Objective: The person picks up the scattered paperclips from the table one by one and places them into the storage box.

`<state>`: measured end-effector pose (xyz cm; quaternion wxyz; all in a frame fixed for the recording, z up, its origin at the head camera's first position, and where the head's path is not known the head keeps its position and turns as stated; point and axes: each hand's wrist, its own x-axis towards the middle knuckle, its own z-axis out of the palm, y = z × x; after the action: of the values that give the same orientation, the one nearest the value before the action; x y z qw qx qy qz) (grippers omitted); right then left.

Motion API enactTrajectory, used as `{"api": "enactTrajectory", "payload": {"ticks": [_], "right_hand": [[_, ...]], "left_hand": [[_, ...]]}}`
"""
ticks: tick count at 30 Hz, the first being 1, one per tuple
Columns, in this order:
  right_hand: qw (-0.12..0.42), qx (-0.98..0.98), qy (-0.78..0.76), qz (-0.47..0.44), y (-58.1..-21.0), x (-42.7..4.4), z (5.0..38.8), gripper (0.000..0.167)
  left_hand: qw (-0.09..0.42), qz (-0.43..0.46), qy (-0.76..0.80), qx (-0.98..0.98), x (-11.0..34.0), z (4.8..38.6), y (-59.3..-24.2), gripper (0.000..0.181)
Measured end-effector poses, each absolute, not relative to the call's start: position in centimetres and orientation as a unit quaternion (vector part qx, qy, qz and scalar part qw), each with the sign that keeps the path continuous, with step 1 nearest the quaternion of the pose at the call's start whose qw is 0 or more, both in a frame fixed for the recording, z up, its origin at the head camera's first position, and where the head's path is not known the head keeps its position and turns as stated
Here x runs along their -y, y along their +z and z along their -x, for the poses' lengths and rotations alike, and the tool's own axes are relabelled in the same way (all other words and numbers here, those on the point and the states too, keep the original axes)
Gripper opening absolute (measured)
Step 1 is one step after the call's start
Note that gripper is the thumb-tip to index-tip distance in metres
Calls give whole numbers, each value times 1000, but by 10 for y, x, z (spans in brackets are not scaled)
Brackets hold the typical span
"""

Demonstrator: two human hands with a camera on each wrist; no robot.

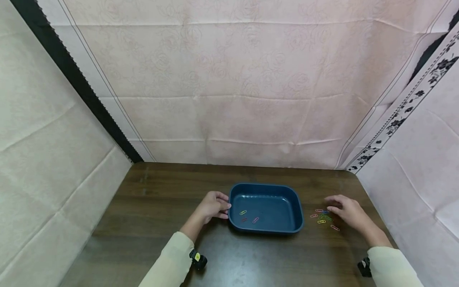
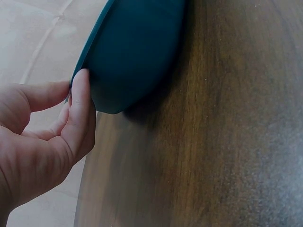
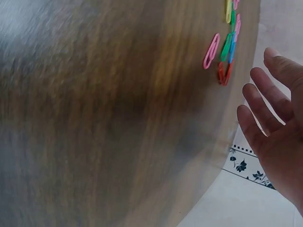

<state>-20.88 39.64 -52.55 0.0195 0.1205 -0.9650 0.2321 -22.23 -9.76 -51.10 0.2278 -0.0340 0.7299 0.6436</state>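
Pale patterned cloth hung behind a brown wood-grain table. A dark blue rectangular tray sat on the table between the two hands. Left hand at the tray's left end — thumb and fingers pinched its rim. Right hand beyond the tray's right end, fingers parted and loosely bent, with nothing visible between them; fingertips near the outside clips. Smallest items, paper clips: a loose cluster lay on the table right of the tray, in pink, yellow, green, blue and red. Inside the tray, toward its near left — one yellow clip, one red clip, one pink clip, lying apart.
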Motion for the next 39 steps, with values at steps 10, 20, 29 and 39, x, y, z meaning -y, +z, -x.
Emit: {"api": "enactTrajectory", "payload": {"ticks": [10,20,29,39], "right_hand": [[31,971,201,-129,-537,-405,215,17],[13,973,193,-125,-543,-408,218,10],[7,975,186,-119,-544,-407,222,10],[17,977,172,-123,-546,-408,223,15]], "left_hand": [[230,34,644,-728,98,224,-513,30],[229,34,641,-732,98,223,-513,30],[230,38,641,-731,98,224,-515,30],[226,40,638,-735,97,223,-515,28]]}}
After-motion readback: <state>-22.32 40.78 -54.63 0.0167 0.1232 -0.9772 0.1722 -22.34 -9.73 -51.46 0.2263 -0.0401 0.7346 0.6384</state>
